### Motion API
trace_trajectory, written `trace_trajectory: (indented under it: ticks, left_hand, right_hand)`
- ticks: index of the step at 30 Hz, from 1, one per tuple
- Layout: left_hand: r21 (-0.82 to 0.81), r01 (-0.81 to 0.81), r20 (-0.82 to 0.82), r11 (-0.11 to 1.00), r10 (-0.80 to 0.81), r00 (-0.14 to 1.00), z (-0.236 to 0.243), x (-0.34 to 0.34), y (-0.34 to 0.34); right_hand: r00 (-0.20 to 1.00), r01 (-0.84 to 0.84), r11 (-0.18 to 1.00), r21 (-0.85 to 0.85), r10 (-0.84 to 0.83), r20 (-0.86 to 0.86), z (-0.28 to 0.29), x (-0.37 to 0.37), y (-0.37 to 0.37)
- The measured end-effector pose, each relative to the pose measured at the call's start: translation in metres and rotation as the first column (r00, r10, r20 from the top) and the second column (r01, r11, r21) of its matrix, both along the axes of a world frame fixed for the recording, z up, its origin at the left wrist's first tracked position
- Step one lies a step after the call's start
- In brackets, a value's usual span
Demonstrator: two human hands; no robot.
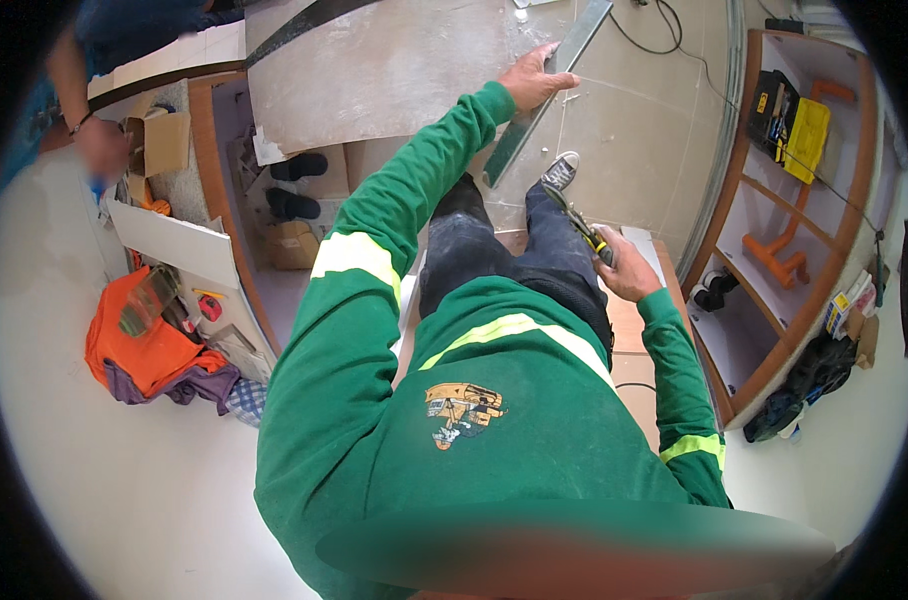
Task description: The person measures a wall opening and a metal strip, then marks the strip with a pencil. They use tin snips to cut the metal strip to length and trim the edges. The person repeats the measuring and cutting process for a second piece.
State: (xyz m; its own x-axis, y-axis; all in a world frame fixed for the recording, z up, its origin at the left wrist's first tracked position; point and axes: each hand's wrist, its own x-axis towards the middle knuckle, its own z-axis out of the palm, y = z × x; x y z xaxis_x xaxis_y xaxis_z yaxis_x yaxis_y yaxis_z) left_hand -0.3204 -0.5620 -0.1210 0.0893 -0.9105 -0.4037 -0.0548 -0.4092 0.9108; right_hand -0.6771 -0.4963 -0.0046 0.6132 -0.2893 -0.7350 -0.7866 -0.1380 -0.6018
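My left hand (537, 80) reaches forward and is closed around a long, narrow strip of board (519, 143) with a dark green face. The strip slants from near my knees up to the far right. My right hand (629, 266) is at my right thigh, fingers wrapped round the black and yellow handles of a plier-like hand tool (577, 217). Its metal jaws point forward, toward my shoe (561, 170); whether it is pliers or snips, I cannot tell. The tool and the strip are apart.
A large, dusty grey sheet (374, 75) lies ahead on the left. Shelving (812, 225) on the right holds a black and yellow tool case (789, 120). A dark cable (679, 40) crosses the tiled floor. At the far left is another person's hand (101, 148) beside a carton (164, 143).
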Motion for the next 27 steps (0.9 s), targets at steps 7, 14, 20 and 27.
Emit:
trace_trajectory:
  ticks: [7, 14, 20, 27]
  left_hand:
    - [0.077, -0.050, -0.251, 0.996, 0.068, 0.966, 0.029, -0.016, 0.011]
    - [0.026, -0.057, -0.542, 0.998, 0.062, 0.838, 0.047, -0.041, 0.027]
    - [0.089, -0.052, -0.599, 0.995, 0.096, 0.795, 0.041, -0.057, 0.037]
    - [0.109, -0.092, -0.719, 0.990, 0.143, 0.680, 0.034, -0.080, 0.037]
  right_hand:
    - [0.996, -0.085, 0.996, -0.011, 0.085, -0.013, 0.031, 0.022, 0.001]
    - [0.994, -0.109, 0.994, -0.019, 0.109, -0.014, 0.059, 0.018, 0.013]
    - [0.988, -0.144, 0.990, -0.005, 0.143, -0.053, 0.064, 0.011, 0.024]
    - [0.986, -0.152, 0.987, -0.046, 0.155, 0.056, 0.057, 0.017, 0.025]
